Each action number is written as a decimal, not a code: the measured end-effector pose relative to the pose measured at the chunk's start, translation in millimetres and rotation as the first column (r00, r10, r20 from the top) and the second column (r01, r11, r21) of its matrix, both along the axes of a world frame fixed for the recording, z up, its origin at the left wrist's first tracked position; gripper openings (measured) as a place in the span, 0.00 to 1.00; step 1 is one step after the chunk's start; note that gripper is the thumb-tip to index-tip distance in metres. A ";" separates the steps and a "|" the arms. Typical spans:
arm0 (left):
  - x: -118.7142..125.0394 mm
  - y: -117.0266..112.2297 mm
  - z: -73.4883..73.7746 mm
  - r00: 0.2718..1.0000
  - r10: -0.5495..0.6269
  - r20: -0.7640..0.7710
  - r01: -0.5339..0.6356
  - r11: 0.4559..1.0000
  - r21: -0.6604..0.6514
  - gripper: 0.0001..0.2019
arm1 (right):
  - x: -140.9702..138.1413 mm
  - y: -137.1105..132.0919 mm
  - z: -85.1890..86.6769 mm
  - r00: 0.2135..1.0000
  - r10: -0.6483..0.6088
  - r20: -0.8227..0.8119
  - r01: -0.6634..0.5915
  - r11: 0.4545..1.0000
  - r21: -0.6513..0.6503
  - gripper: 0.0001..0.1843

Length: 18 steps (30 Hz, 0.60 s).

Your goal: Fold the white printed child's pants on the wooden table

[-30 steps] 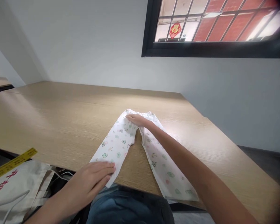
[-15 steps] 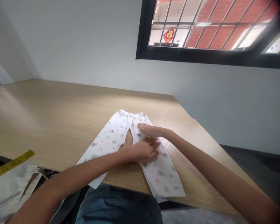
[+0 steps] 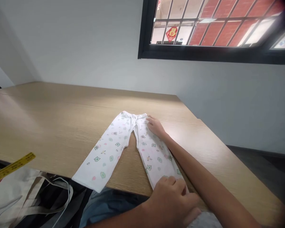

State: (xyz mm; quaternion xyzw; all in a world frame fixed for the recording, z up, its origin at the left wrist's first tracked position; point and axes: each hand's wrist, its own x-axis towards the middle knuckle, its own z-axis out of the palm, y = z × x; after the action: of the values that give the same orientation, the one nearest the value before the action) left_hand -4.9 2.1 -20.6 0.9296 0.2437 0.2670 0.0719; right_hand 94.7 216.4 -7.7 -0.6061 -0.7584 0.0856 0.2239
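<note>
A small pair of white trousers (image 3: 106,152), printed with green animal faces and pink spots, lies flat on the wooden table (image 3: 61,126). Its gathered waistband points away from me and its legs spread toward the near edge. My right hand (image 3: 156,127) rests near the waistband's right side, fingers bent slightly and laid on the cloth. Down at the right leg's cuff is my left hand (image 3: 172,199), fingers curled over the cloth. It hides that cuff, and its fingertips are partly out of sight.
At the lower left, a cream cloth bag (image 3: 16,186) with straps sits below the table edge, and a yellow printed strip (image 3: 13,167) overlaps it. Behind the table rises a grey wall (image 3: 90,47) with a barred, dark-framed window (image 3: 204,52).
My left hand has moved from the middle of the right leg down to its cuff. My right hand has slid up toward the waistband. The left leg now lies spread farther out.
</note>
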 end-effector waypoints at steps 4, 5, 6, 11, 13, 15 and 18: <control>13.2 4.4 6.0 0.990 0.051 -0.135 -0.047 0.998 0.032 0.08 | 1.4 -0.6 0.2 0.974 -0.215 -0.065 0.217 0.976 0.017 0.23; 15.0 5.0 4.4 0.988 0.052 -0.142 -0.050 0.999 0.016 0.07 | 1.3 -0.9 1.2 0.971 -0.225 -0.083 0.227 0.974 0.009 0.24; 15.9 5.9 2.5 0.989 0.046 -0.138 -0.048 0.999 -0.009 0.06 | 1.5 -1.4 2.8 0.970 -0.219 -0.106 0.220 0.975 -0.004 0.25; 1.5 9.9 6.3 0.998 0.066 0.000 -0.065 0.981 -0.182 0.02 | 7.0 -5.6 18.5 0.946 -0.141 -0.292 0.105 0.985 -0.136 0.25; -17.8 8.2 19.5 0.976 0.161 0.143 -0.122 0.960 -0.253 0.03 | 7.0 -6.6 28.0 0.917 -0.125 -0.378 0.054 0.980 -0.192 0.22; -46.9 3.8 37.5 0.910 0.311 0.274 -0.210 0.916 -0.341 0.06 | 1.2 -6.3 38.8 0.884 -0.090 -0.459 -0.013 0.976 -0.217 0.20; -104.6 -4.5 60.2 0.772 0.553 0.314 -0.379 0.797 -0.471 0.09 | -22.2 -2.4 52.8 0.829 0.013 -0.560 -0.142 0.972 -0.188 0.20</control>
State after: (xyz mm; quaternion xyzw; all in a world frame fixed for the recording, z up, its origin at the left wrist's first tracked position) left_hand -109.5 -2.4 39.6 0.7206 0.4953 0.4250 0.2339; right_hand 72.4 214.0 45.2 -0.5449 -0.6705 0.3507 0.3614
